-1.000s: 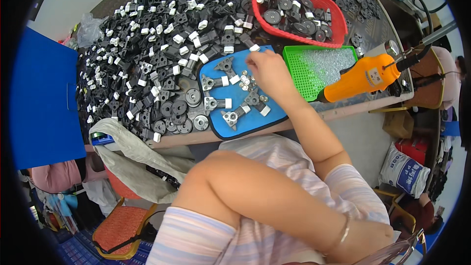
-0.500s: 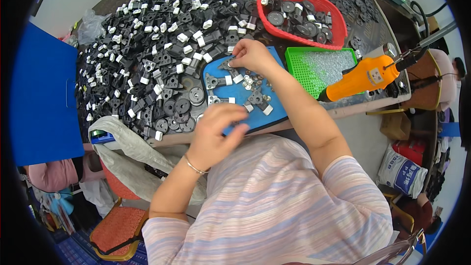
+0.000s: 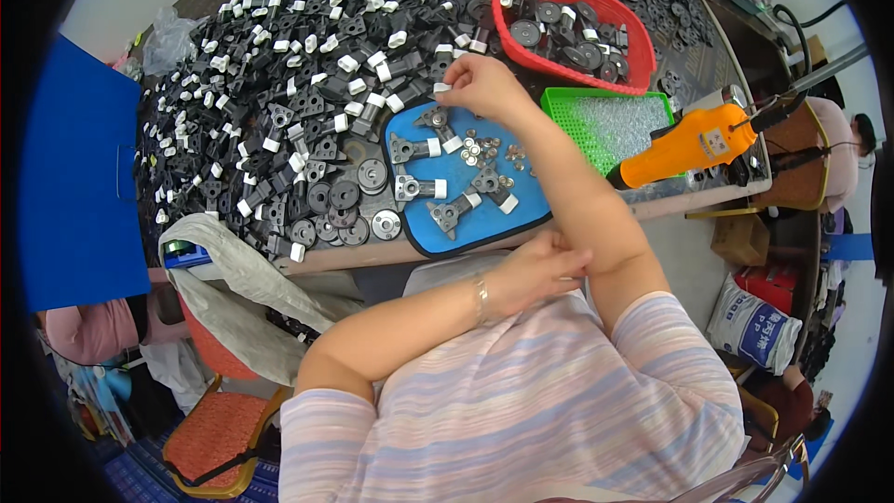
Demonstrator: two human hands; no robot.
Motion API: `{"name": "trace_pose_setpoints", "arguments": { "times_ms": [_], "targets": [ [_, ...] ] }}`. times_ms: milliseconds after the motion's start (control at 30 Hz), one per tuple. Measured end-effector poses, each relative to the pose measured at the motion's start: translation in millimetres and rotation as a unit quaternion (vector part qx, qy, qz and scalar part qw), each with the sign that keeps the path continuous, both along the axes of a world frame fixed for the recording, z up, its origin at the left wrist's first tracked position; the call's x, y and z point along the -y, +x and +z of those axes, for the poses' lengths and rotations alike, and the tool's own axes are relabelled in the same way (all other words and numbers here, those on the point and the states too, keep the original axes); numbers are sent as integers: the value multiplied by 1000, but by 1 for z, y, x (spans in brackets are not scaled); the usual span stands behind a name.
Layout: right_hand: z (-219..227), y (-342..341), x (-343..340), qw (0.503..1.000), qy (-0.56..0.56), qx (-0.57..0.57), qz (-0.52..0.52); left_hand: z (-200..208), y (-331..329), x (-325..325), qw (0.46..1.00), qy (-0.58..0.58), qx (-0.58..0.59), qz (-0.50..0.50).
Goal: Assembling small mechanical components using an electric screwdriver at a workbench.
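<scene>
My right hand (image 3: 482,88) is over the far edge of the blue mat (image 3: 521,210), its fingertips pinched close to a black bracket with a white end (image 3: 434,118). Whatever may be between those fingertips is too small to tell. My left hand (image 3: 540,272) is off the mat, in front of my body, with its fingers apart and reaching to my right forearm near the elbow. Several more black brackets (image 3: 451,214) with white ends lie on the mat. Among them is a small heap of round metal pieces (image 3: 473,151).
A big pile of black and white parts (image 3: 307,65) covers the table's left. Black discs (image 3: 345,196) lie beside the mat. A red basket (image 3: 643,65) of parts, a green tray (image 3: 559,121) of small shiny pieces and a hanging orange power screwdriver (image 3: 689,144) are at the right.
My left hand has drawn back from the mat toward me and right, to my right forearm, uncovering the near brackets. My right hand has lifted slightly away from the far bracket.
</scene>
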State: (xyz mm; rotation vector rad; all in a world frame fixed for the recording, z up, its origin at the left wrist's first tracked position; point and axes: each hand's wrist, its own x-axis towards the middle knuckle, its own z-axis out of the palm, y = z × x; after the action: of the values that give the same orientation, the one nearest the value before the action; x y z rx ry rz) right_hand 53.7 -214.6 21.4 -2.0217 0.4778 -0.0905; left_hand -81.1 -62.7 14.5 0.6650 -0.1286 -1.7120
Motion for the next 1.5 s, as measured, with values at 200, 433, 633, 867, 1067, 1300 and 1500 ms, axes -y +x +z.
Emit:
{"name": "trace_pose_setpoints", "arguments": {
  "times_ms": [200,433,633,867,1067,1300,1500],
  "targets": [
    [21,-7,10,943,-245,-112,197,4,-24,32,978,-20,-106,-178],
    [9,-12,8,908,-265,-178,272,-11,-39,39,977,-68,-166,-118],
    [18,-13,3,906,-252,-234,249,-18,-37,37,975,-10,-157,-158],
    [38,-15,-26,964,-136,-23,228,-40,-31,35,975,19,47,-215],
    [12,6,-49,962,-89,-60,250,3,9,4,911,-32,335,-238],
    [8,7,-57,965,-134,-41,221,22,56,-73,900,-130,412,-60],
    [7,5,-53,970,-104,-71,209,28,89,-119,922,4,367,125]
  ]
}}
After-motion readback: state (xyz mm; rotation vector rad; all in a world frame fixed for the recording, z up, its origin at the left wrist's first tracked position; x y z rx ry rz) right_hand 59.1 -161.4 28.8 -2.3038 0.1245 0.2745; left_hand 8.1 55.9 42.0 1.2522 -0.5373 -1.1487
